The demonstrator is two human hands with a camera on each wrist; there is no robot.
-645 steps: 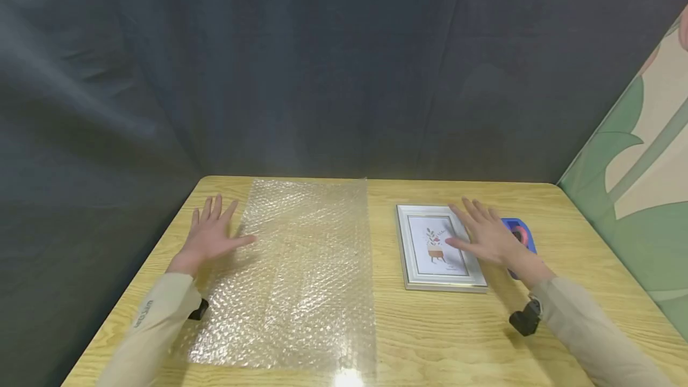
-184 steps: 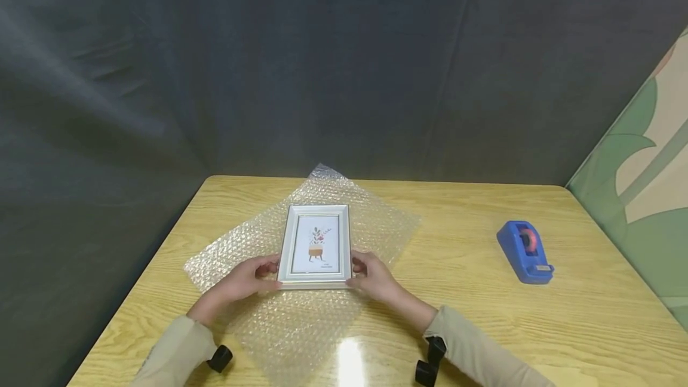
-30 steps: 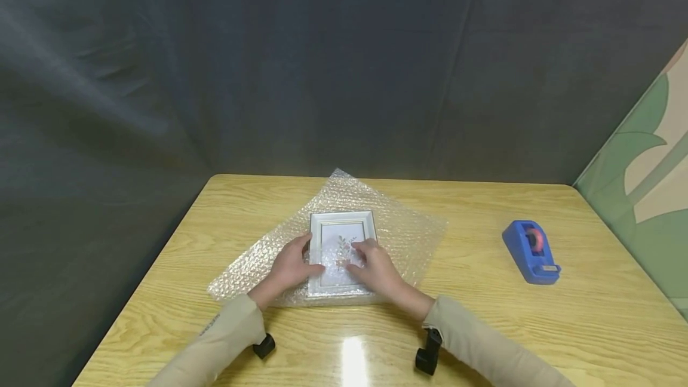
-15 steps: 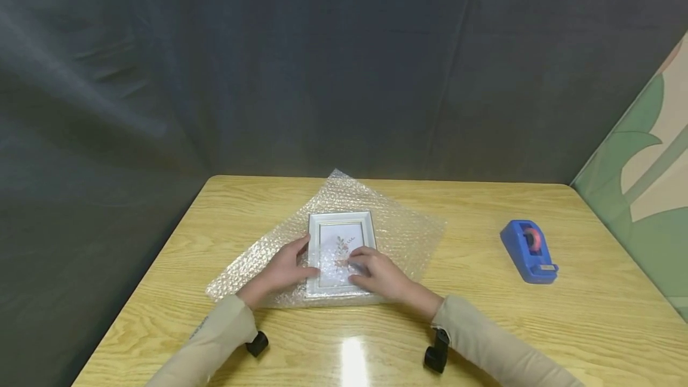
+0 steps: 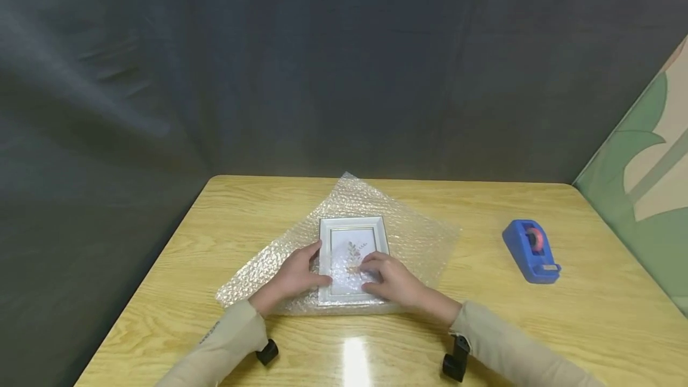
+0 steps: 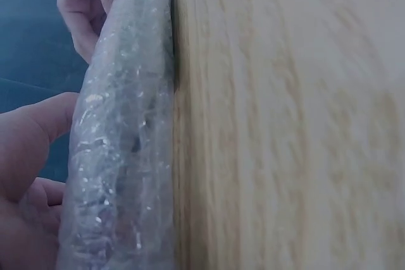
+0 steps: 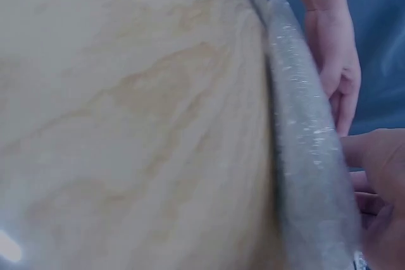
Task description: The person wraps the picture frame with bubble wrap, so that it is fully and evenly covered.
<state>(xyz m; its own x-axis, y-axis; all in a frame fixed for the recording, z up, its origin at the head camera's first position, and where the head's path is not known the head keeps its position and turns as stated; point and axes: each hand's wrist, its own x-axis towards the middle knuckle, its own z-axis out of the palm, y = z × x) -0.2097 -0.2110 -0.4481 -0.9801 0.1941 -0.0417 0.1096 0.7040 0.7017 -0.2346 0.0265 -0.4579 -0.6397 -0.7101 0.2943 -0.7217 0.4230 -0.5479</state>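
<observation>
The white picture frame (image 5: 380, 232) lies face up on a sheet of bubble wrap (image 5: 419, 226). A flap of the wrap is folded up from the near edge and covers the lower picture. My left hand (image 5: 294, 275) holds the wrap at the frame's left side, thumb on the front and forefinger along the edge. With curled fingers my right hand (image 5: 396, 280) holds the flap over the lower right of the picture. In the left wrist view the thumb touches the rounded wrap fold (image 6: 120, 150). Its twin in the right wrist view, the wrap fold (image 7: 310, 137), partly hides the fingers.
A blue tape dispenser (image 5: 529, 252) with a red roll stands to the right on the wooden table (image 5: 473, 327). Behind the table hangs a dark curtain (image 5: 344, 64). A patterned wall panel (image 5: 656, 184) borders the right side.
The frame was moved from the right onto the wrap, which was turned cornerwise. The near corner was then folded over it. In the last half second, frame, wrap and both hands shifted slightly right and nearer.
</observation>
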